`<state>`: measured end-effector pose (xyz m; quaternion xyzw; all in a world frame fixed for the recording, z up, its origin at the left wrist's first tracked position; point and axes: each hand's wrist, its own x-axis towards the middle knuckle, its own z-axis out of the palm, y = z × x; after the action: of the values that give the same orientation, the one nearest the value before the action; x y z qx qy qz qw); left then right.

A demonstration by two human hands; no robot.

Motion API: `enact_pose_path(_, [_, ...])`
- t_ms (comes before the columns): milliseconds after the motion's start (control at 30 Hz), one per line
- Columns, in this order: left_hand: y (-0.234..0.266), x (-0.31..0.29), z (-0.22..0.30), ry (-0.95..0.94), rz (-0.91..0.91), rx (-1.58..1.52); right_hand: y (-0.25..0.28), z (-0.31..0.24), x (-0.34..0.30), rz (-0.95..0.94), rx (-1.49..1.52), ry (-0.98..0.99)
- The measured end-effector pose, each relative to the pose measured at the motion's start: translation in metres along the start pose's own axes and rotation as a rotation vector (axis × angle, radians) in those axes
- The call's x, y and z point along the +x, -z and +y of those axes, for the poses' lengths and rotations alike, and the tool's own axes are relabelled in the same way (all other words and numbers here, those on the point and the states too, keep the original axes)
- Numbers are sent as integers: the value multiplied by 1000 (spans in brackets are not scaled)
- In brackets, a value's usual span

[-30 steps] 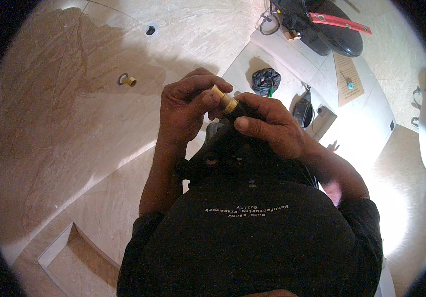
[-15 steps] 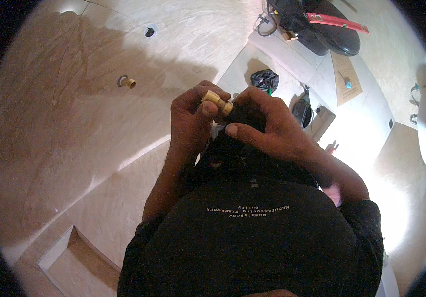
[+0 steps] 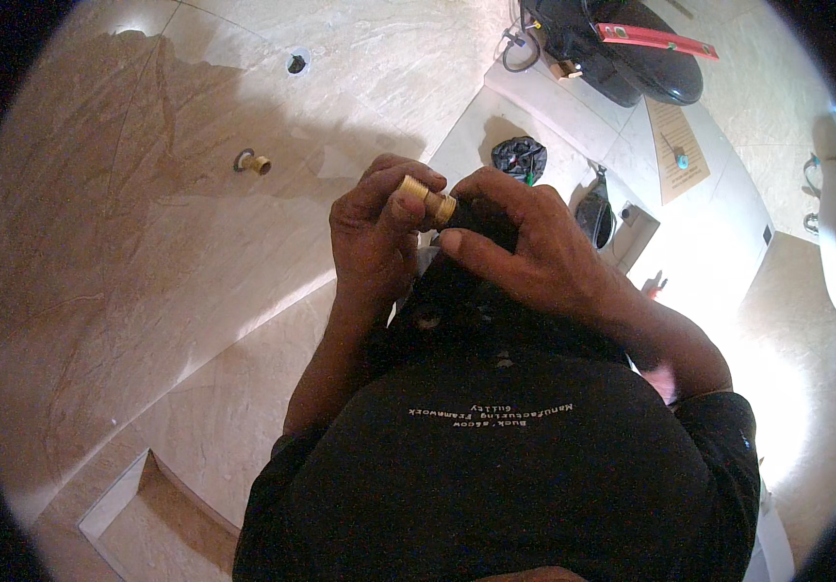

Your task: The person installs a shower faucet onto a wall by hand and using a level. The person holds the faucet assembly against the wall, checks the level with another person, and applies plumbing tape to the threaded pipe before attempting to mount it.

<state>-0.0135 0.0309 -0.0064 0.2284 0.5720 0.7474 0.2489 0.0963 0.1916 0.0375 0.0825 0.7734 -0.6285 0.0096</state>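
My left hand pinches a brass threaded pipe fitting between thumb and fingers, in front of my chest. The fitting is tilted, its wide threaded end toward the upper left. My right hand is closed with thumb and fingers curled by the fitting's lower right end. Whatever lies inside that curl is dark and blends with my black shirt, so I cannot make it out.
A second brass fitting with a dark ring sticks out of the marble-look wall, below a round hole. Right of my hands are a crumpled black bag, a black pouch and a cardboard piece. A red spirit level rests farther off.
Both hands stay almost in place around the brass fitting. The fitting has turned slightly, and the whole view has shifted a little.
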Motion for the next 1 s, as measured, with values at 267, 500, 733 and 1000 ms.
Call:
enact_pose_path(267, [1,-2,-4,-25,-18,-95,-5,-1,-3,13,24,-5])
enact_pose_path(500, [-1,-5,-3,-50,-11,-144,-8,4,-6,19,-38,28])
enact_pose_path(733, [-2,-7,-2,-31,-9,-128,-2,1,-3,83,-215,120])
enact_pose_path(1000, [0,-11,-3,-40,-28,-156,6,0,6,-51,-184,155])
